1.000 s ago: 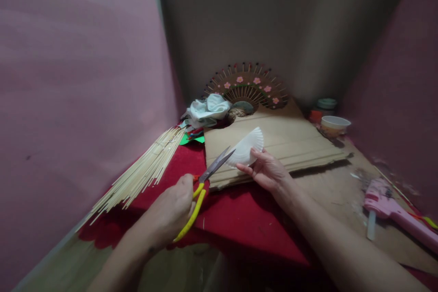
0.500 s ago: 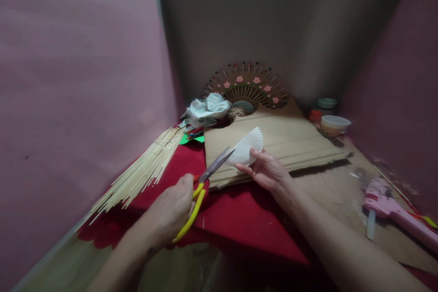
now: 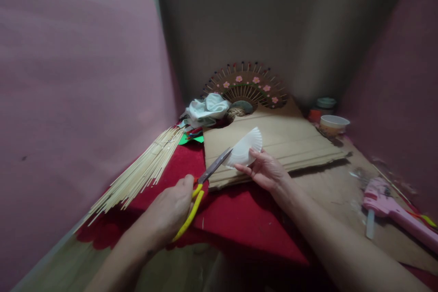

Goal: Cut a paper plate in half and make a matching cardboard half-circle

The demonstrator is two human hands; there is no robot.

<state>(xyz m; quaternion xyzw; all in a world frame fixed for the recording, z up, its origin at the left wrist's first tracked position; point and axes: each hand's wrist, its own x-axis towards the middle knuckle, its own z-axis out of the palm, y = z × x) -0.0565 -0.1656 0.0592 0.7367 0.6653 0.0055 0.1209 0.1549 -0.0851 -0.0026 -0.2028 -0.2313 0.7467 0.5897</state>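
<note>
My left hand (image 3: 176, 210) is closed round the handles of yellow-handled scissors (image 3: 215, 169). Their blades point up and right, nearly closed, with the tips at the left part of a white pleated paper piece (image 3: 244, 148). That piece is a half circle with a ridged rim, like a folded cupcake liner. My right hand (image 3: 267, 169) pinches its lower right side between thumb and fingers. Both hands are above the near edge of a cardboard sheet (image 3: 273, 132). Whether the blades touch the paper I cannot tell.
A bundle of thin sticks (image 3: 143, 169) lies left on the red cloth (image 3: 239, 219). Behind stand a crumpled pale cloth (image 3: 207, 109) and a flower-decorated fan (image 3: 248, 82). To the right are a white-rimmed cup (image 3: 334, 122) and a pink glue gun (image 3: 386, 205). Pink walls flank both sides.
The scissor blades have come together at the paper's left part; they stood apart before. My right hand and the paper have hardly moved.
</note>
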